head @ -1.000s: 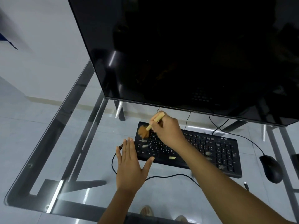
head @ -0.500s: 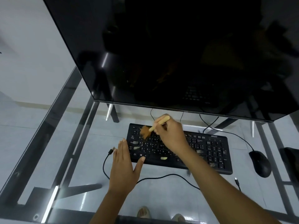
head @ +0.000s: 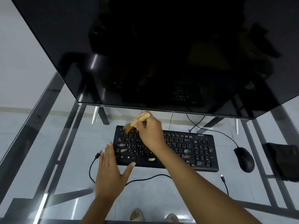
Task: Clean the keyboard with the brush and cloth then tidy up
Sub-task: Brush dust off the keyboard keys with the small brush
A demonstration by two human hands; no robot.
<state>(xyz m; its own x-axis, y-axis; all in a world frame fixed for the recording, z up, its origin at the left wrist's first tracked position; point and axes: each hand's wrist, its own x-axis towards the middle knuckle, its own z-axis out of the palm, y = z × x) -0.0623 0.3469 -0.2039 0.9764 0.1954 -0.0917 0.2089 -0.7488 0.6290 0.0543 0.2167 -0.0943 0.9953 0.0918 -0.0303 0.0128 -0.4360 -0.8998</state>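
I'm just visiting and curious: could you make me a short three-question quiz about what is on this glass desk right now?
1. True or false: the right hand holds a brush over the keyboard.
2. Which side of the keyboard is the mouse on: A left, B right?
3. Fill in: the left hand lies ____, holding nothing.

Key: 1 true; 2 B; 3 flat

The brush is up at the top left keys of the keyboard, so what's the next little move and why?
Probably sweep the brush, gripped in the right hand, down and rightward across the keyboard. Its bristles sit at the top-left corner, while pale smudges show on lower rows and near the number pad. The left hand lies flat by the near-left edge to steady it.
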